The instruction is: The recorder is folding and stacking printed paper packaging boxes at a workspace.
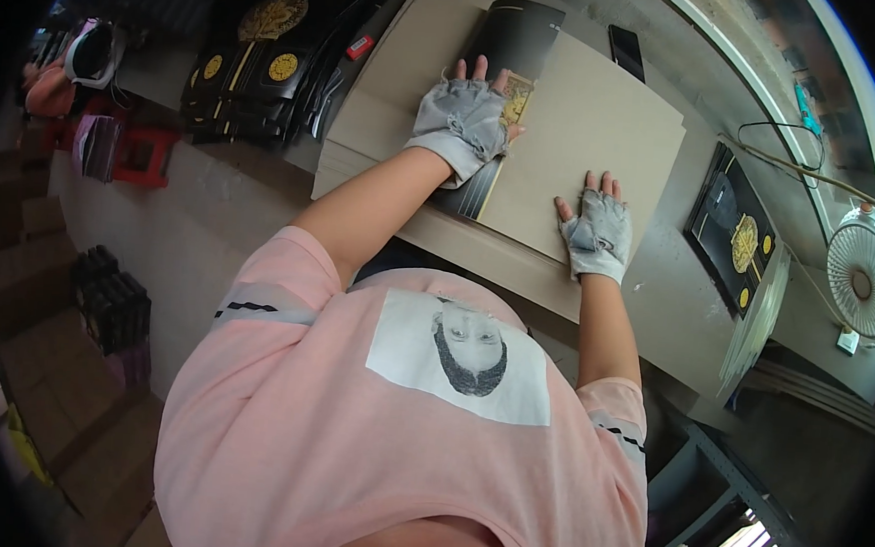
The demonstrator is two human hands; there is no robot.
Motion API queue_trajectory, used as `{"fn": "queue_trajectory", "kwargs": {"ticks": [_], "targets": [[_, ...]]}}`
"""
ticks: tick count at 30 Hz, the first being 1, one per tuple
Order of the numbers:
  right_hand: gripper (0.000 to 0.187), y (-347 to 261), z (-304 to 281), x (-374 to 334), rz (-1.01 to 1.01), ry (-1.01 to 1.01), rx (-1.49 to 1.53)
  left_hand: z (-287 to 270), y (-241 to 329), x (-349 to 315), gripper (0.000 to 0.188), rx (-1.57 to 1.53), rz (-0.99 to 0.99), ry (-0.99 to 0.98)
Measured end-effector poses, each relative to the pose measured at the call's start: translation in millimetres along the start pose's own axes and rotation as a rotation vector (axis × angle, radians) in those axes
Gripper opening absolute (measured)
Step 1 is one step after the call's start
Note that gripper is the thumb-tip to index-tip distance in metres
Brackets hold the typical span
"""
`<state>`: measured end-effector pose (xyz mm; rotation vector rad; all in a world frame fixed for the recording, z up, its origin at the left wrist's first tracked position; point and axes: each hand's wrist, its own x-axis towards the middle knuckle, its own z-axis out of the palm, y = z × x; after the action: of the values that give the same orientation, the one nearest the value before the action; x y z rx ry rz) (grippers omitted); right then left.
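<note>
My left hand (463, 118), in a grey fingerless work glove, lies flat with its fingers apart on a black printed sheet (520, 30) with a gold pattern. That sheet curves up at its far end and rests on a stack of greyish-beige boards. To the right my right hand (598, 231), gloved the same way, presses flat on a large bare board (597, 123), its fingers stretched out. Neither hand grips anything. Part of the black sheet is hidden under my left hand and wrist.
Black sheets with gold emblems (260, 57) are piled at the far left, beside a small red object (359, 47). A phone (626, 52) lies behind the boards. On the right are another black-and-gold pile (736, 232), a cable (775, 159) and a white fan (858, 271). A red stool (149, 156) stands left.
</note>
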<state>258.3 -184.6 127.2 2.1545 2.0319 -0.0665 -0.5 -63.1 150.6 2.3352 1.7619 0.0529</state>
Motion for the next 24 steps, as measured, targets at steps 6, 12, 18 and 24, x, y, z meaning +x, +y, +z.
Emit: {"fn": "queue_trajectory", "kwargs": {"ticks": [6, 12, 18, 24], "targets": [[0.082, 2.7, 8.8, 1.5, -0.010, 0.040, 0.025, 16.6, -22.9, 3.9, 0.098, 0.085, 0.038, 0.094], [0.068, -19.7, -0.9, 11.5, 0.008, 0.111, 0.160, 28.9, -34.6, 3.8, 0.093, 0.189, 0.154, 0.097], [0.037, -78.3, 57.9, 90.3, 0.223, -0.101, 1.285, 35.3, -31.6, 9.3, 0.088, 0.149, 0.217, 0.109], [0.030, -105.4, 19.2, 114.8, 0.307, -0.682, 1.249, 1.7, -28.8, -9.6, 0.082, 0.177, 0.344, 0.228]]}}
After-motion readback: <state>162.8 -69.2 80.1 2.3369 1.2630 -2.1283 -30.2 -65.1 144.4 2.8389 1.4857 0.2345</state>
